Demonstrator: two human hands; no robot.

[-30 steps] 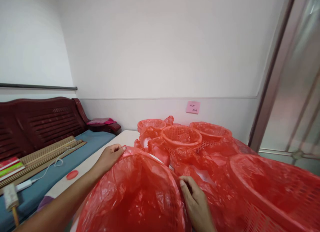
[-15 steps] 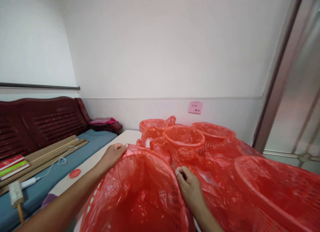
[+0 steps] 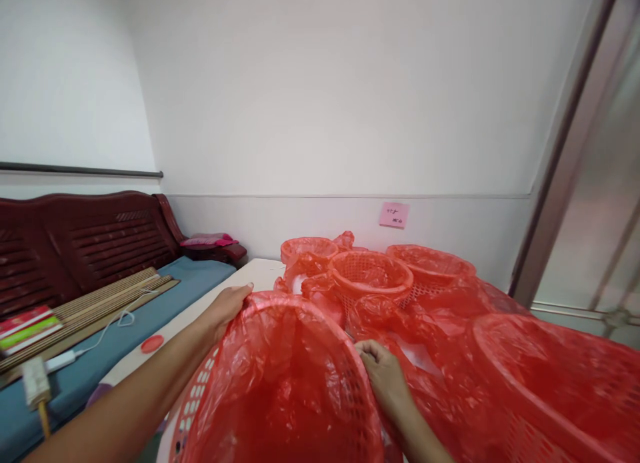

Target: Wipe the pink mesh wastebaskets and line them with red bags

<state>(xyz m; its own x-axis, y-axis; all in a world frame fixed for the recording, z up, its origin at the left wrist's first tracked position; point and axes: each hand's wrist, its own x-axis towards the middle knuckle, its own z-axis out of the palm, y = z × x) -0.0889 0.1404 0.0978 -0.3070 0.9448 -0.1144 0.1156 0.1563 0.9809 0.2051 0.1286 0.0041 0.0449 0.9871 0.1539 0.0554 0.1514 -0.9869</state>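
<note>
A red perforated basket [image 3: 200, 390] stands closest to me, with a thin red plastic bag [image 3: 285, 383] lining its inside and reaching its rim. At the rim's far left, my left hand [image 3: 231, 308] is closed on the bag and the basket edge, thumb on top. My right hand [image 3: 383, 370] has its fingers curled against the outside of the rim on the right, pinching the bag's edge there. Other red baskets stand beyond, one in the middle [image 3: 370, 271] and a large lined one [image 3: 540, 376] at the right.
Two more red baskets [image 3: 309, 247] [image 3: 430, 260] stand near the wall, with loose red plastic around them. A pink note [image 3: 394, 214] is on the wall. At the left are a dark wooden bench [image 3: 110, 236], a bamboo mat [image 3: 100, 310], a power strip [image 3: 36, 383] and a red disc [image 3: 152, 344].
The bag's edge has come down over the near basket's rim, showing more of the rim and the left holes. My right hand has moved slightly down and right. The view has shifted a little.
</note>
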